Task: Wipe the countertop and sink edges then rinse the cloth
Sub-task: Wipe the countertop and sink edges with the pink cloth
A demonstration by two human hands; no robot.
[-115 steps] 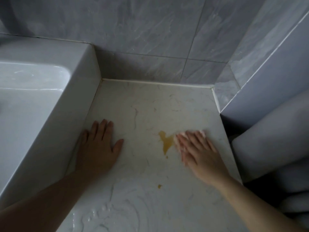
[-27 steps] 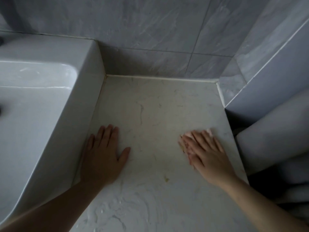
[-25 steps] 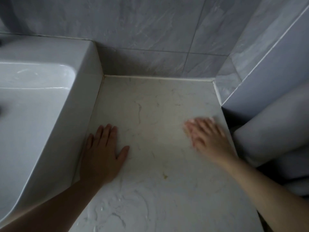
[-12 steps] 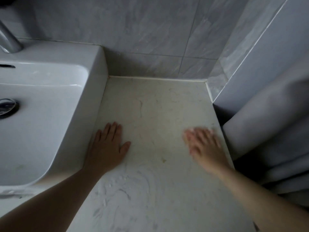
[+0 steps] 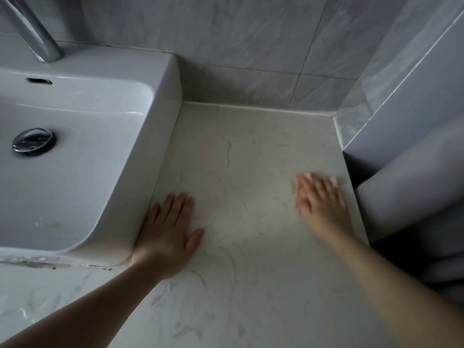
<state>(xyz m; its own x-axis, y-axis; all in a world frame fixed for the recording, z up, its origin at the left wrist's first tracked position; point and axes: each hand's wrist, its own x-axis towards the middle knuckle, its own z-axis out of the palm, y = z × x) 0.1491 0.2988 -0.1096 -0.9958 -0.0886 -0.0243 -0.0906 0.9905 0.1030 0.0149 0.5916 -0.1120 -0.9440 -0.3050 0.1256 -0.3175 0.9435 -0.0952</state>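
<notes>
- Countertop: pale marbled stone that fills the corner between the sink and the tiled walls. Thin brownish veins run across it, and faint swirled streaks lie toward its front edge.
- Cloth: only small pale, pinkish bits show, past the fingertips of the right hand. It lies flat on the countertop close to the right edge, about halfway back. Most of it is hidden under the hand.
- Right hand: palm down on the cloth, with the fingers straight and slightly spread, pointing toward the back wall. They press on the cloth and do not curl round it. The hand is blurred, so finer detail is lost.
- Left hand: flat on the bare countertop with the fingers straight and together and the thumb out to the right. It holds nothing. Its little-finger side lies against the sink's right wall, near the sink's front right corner.
- Sink: a white basin along the countertop's left edge, with a chrome drain plug in its floor and a faint yellowish mark near its front.
- Faucet: its chrome stem stands on the sink's back rim.
- Grey curtain-like folds hang just beyond the countertop's right edge.
</notes>
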